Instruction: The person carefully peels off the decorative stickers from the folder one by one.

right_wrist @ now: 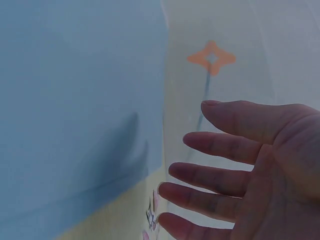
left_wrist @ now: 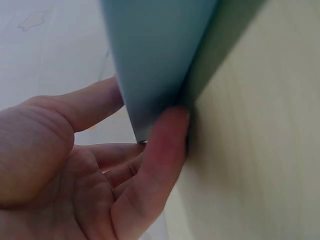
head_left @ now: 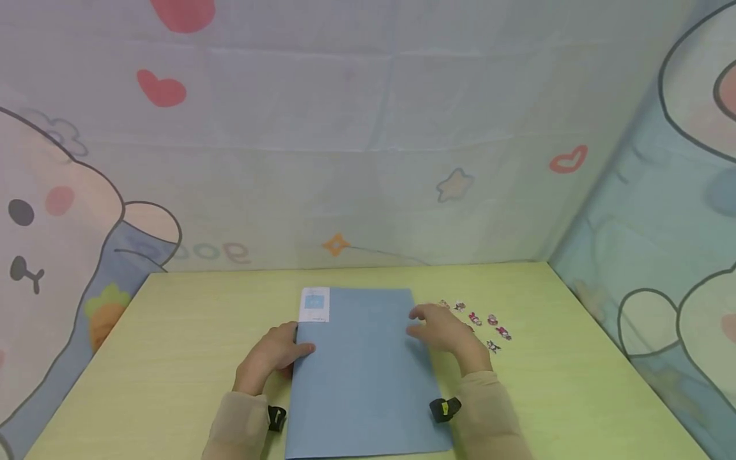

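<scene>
A blue file folder (head_left: 368,383) lies on the table with a white label (head_left: 307,315) in its upper left corner. My left hand (head_left: 274,352) grips the folder's left edge, thumb on the cover and fingers at the side. In the left wrist view the left hand (left_wrist: 85,160) has its thumb on one face of the folder (left_wrist: 155,65) and other fingers around its narrow edge. Over the right edge hovers my right hand (head_left: 443,329), its shadow falling on the cover. The right wrist view shows the right hand (right_wrist: 240,170) with fingers spread and nothing between them.
Several small cartoon stickers (head_left: 492,319) lie on the yellow table (head_left: 575,383) to the right of the folder, some partly behind my right hand. A printed cloth (head_left: 368,160) hangs behind the table, with more of it at both sides.
</scene>
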Demonstrator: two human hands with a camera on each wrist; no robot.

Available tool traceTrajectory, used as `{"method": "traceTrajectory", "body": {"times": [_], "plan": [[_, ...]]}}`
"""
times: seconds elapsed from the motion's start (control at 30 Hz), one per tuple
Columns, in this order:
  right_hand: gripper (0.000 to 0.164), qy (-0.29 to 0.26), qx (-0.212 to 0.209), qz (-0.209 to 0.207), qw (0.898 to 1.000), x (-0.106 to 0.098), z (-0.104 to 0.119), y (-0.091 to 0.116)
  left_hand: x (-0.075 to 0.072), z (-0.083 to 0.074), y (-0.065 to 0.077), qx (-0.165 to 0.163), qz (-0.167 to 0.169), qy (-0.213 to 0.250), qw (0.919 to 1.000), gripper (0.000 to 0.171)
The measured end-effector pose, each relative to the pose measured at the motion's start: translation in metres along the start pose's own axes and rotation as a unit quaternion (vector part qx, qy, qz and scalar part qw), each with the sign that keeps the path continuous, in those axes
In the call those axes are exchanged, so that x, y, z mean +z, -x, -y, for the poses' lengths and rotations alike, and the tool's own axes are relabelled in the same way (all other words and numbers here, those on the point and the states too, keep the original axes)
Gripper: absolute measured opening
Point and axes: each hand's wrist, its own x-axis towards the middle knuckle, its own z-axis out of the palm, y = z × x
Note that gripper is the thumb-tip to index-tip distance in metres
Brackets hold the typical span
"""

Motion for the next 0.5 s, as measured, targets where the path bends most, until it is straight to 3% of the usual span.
{"method": "traceTrajectory", "body": {"times": [0.07, 0.3, 0.5], "plan": [[0.035, 0.008, -0.001, 0.005, 1.000, 0.003, 0.006, -0.002, -0.002, 0.001, 0.002, -0.004, -0.011, -0.006, 0.9999, 0.049], [0.040, 0.014, 0.011, 0.004, 1.000, 0.008, 0.015, 0.000, 0.001, -0.002, 0.005, -0.002, -0.052, -0.010, 0.9986, 0.030], [0.042, -0.010, 0.004, 0.005, 1.000, 0.012, 0.019, 0.002, 0.008, -0.012, 0.010, -0.030, -0.069, -0.027, 0.9968, 0.052]]}}
